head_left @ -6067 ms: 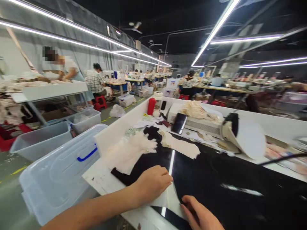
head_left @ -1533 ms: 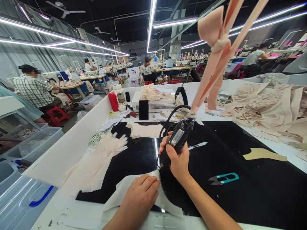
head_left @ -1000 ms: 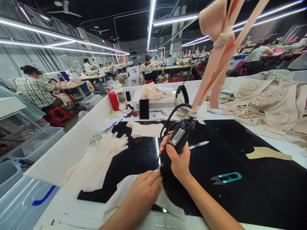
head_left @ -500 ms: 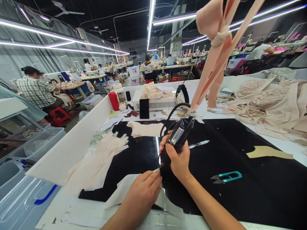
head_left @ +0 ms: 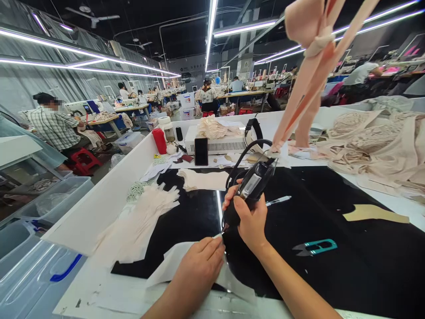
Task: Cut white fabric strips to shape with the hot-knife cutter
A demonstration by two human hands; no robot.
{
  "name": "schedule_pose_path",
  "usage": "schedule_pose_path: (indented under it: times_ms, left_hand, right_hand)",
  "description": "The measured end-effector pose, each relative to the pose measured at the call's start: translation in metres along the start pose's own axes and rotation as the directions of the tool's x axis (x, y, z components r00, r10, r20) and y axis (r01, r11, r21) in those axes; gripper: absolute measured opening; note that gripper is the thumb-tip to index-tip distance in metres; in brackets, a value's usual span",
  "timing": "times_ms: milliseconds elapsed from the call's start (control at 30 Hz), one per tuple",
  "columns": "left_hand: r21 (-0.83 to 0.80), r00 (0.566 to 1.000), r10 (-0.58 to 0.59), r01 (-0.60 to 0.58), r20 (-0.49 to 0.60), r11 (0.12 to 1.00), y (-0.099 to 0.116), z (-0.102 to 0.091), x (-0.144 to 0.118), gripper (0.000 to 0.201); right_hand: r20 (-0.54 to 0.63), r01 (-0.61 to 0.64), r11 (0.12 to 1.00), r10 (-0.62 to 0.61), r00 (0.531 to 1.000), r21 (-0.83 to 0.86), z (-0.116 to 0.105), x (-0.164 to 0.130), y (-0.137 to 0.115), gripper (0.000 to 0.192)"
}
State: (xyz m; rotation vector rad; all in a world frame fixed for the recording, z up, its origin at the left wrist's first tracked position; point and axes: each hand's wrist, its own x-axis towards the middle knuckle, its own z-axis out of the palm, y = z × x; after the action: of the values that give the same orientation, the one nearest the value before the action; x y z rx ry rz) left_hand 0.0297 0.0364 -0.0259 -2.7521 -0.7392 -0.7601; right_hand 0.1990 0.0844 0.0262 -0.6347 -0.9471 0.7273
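Right hand (head_left: 249,220) grips the black cutter (head_left: 247,192), tip at the white piece's (head_left: 172,266) top edge under the flat left hand (head_left: 198,264); cutting looks barely begun.

A black corded cutting tool (head_left: 249,190) tilts tip-down onto a thin white fabric piece (head_left: 172,266) near the worktop's front edge.

No writing can be read anywhere in the scene. A small sign on the far pillar (head_left: 244,65) and markings on the far white boxes (head_left: 187,100) are too small and blurred to make out.
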Motion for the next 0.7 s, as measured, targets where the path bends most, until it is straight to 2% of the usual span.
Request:
schedule_pose_path:
  times_ms: [200,367,700]
  left_hand:
    - [0.014,1.000,0.005,-0.005,0.011,1.000,0.000,0.001,0.001,0.034]
    - [0.038,0.999,0.034,-0.033,-0.036,0.999,0.000,0.007,-0.002,0.037]
    - [0.041,0.999,0.019,-0.017,-0.042,0.999,0.001,0.013,-0.006,0.036]
  right_hand:
    - [0.012,-0.006,1.000,0.006,1.000,-0.010,0.001,-0.004,0.004,0.023]
    - [0.011,-0.002,1.000,0.002,1.000,-0.013,0.000,-0.005,0.004,0.023]
    - [0.018,0.000,1.000,0.000,1.000,-0.014,0.000,-0.005,0.007,0.028]
